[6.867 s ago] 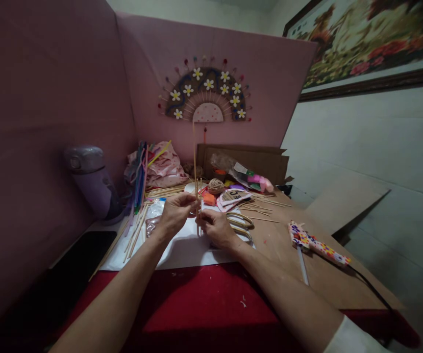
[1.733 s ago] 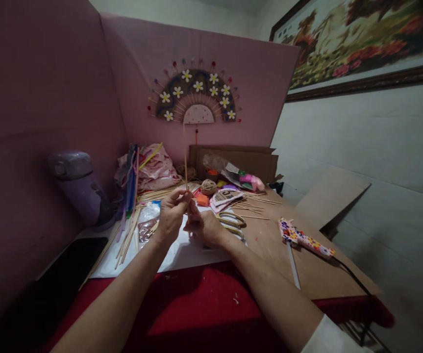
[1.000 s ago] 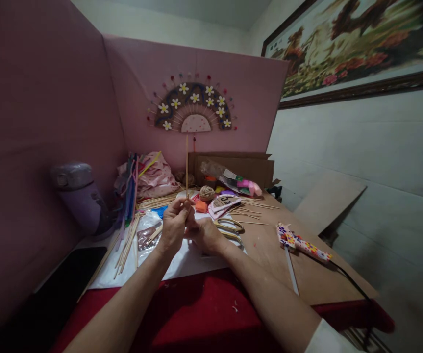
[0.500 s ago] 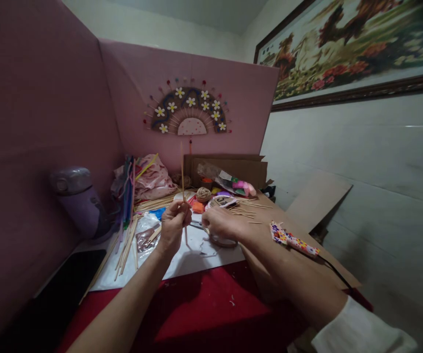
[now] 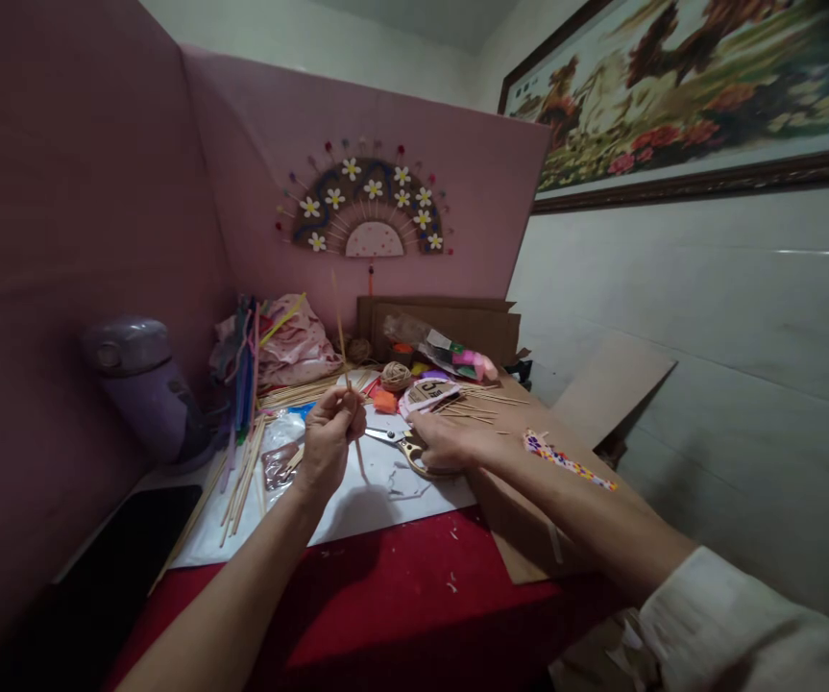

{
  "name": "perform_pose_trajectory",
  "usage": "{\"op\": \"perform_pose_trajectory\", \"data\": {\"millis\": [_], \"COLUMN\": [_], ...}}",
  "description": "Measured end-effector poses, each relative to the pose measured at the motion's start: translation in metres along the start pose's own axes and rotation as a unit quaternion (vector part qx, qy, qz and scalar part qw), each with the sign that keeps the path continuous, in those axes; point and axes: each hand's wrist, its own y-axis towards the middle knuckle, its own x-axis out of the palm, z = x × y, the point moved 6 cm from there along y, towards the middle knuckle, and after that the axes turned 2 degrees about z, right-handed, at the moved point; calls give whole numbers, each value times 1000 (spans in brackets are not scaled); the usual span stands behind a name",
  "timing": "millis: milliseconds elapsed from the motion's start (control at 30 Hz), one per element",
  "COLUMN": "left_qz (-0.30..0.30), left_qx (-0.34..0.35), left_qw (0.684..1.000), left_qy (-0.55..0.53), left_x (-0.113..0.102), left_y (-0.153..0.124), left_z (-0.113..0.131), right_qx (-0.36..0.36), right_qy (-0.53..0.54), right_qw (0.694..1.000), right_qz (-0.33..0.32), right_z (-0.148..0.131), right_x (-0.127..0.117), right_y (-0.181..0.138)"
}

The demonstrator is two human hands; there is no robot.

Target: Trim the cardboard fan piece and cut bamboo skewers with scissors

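Left hand [image 5: 328,440] pinches the stick [image 5: 342,348] in its fingertips, near upright with its top leaning left, while the right hand [image 5: 450,444] covers the handles of the scissors [image 5: 392,438], grip hidden, which lie flat just to the right, blades pointing at the stick's lower end.

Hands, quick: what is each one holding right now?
Left hand: closed on a stick, held near upright.
Right hand: on the scissors handles; whether it grips them cannot be told.
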Motion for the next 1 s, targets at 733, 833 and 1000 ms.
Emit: {"op": "perform_pose_trajectory", "data": {"millis": [733,833,1000], "left_qz": [-16,-28,-35], "left_qx": [-125,-146,-154], "left_qw": [992,989,987], "left_qy": [14,14,33], "left_x": [2,6,9], "left_y": [-10,-12,-14], "left_z": [6,5,4], "right_qx": [-11,-45,-74], "right_qy": [398,379,396], "right_qw": [915,921,911], "right_qz": [64,82,83], "right_z": [10,-2,-12], "right_x": [-45,-47,-44], "right_y": [-78,-73,-64]}}
